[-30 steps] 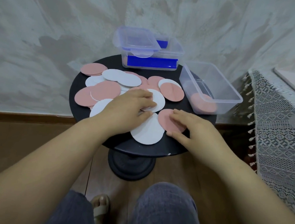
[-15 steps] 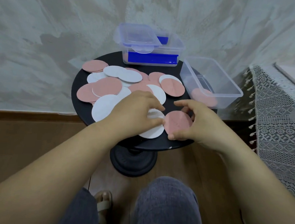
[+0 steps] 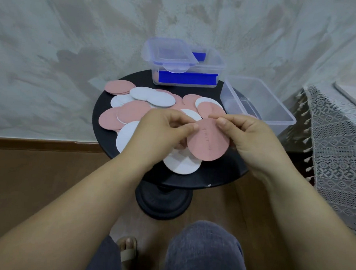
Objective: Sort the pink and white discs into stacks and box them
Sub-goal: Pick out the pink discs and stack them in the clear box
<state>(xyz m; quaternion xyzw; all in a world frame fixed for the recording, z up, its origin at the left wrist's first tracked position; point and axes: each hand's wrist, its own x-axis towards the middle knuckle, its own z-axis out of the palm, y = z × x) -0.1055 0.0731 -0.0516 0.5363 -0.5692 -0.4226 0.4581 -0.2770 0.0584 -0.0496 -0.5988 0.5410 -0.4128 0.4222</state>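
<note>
left hand (image 3: pixel 163 132) and right hand (image 3: pixel 252 138) each pinch the top edge of one pink disc (image 3: pixel 208 142), raised just left of the clear box (image 3: pixel 284 111), probably to part it from the white disc (image 3: pixel 182 165) beneath for stacking; loose discs (image 3: pixel 133 112) lie further left.

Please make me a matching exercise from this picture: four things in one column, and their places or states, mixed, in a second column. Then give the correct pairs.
Things
1. nearest pink disc
2. nearest white disc
3. lidless clear box
4. box with blue parts

Places or states
A. at the back of the table, nearest the wall
B. lifted, pinched by the left hand and the right hand
C. lying flat, partly under the left hand
D. on the table's right side, open on top

Pairs: 1-B, 2-C, 3-D, 4-A
</note>
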